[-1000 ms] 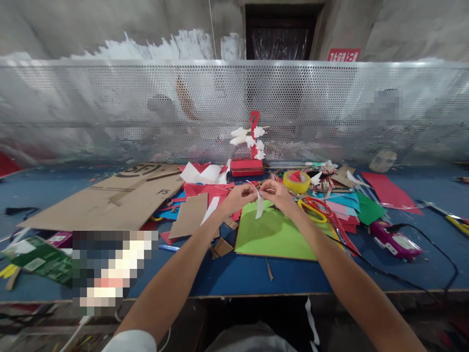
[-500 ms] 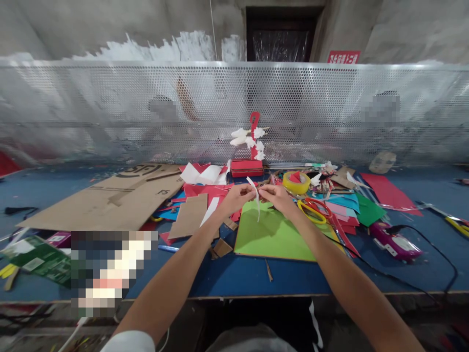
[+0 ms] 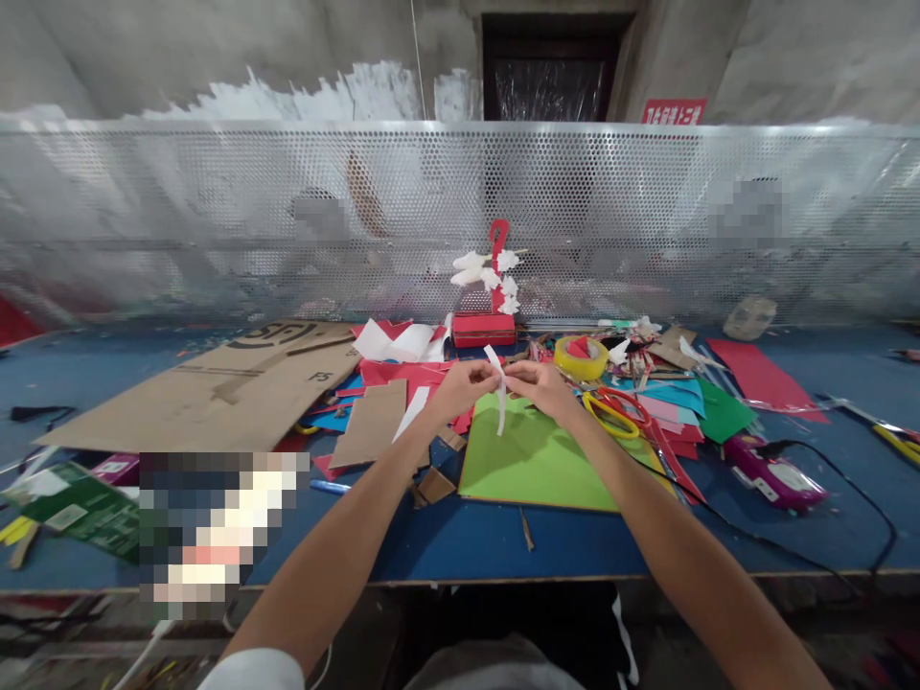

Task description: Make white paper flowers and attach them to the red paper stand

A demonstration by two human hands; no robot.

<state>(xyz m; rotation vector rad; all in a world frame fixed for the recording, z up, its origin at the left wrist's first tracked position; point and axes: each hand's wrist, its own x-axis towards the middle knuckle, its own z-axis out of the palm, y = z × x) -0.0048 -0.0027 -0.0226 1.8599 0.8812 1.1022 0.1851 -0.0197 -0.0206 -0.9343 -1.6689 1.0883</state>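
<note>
A narrow white paper strip [image 3: 501,412] hangs upright between my two hands, its top end leaning left. My left hand [image 3: 466,386] pinches the strip from the left with its fingertips. From the other side my right hand [image 3: 540,385] pinches the same strip, and the fingertips of both hands almost meet. Under them lies a lime-green board [image 3: 546,460]. Beyond the hands stands a red paper piece with a looped upright [image 3: 497,240], set with white paper flowers [image 3: 508,286] on a red box base [image 3: 484,330].
Yellow tape [image 3: 581,359] and yellow-orange scissors [image 3: 610,416] lie right of the board. A large cardboard sheet [image 3: 208,402] covers the left. A purple corded device [image 3: 776,476] rests at right. Perforated metal screen [image 3: 402,211] closes off the back.
The white paper strip has turned a little between my fingertips, so its lower end shows wider and sits slightly further left. Both hands stay nearly in place.
</note>
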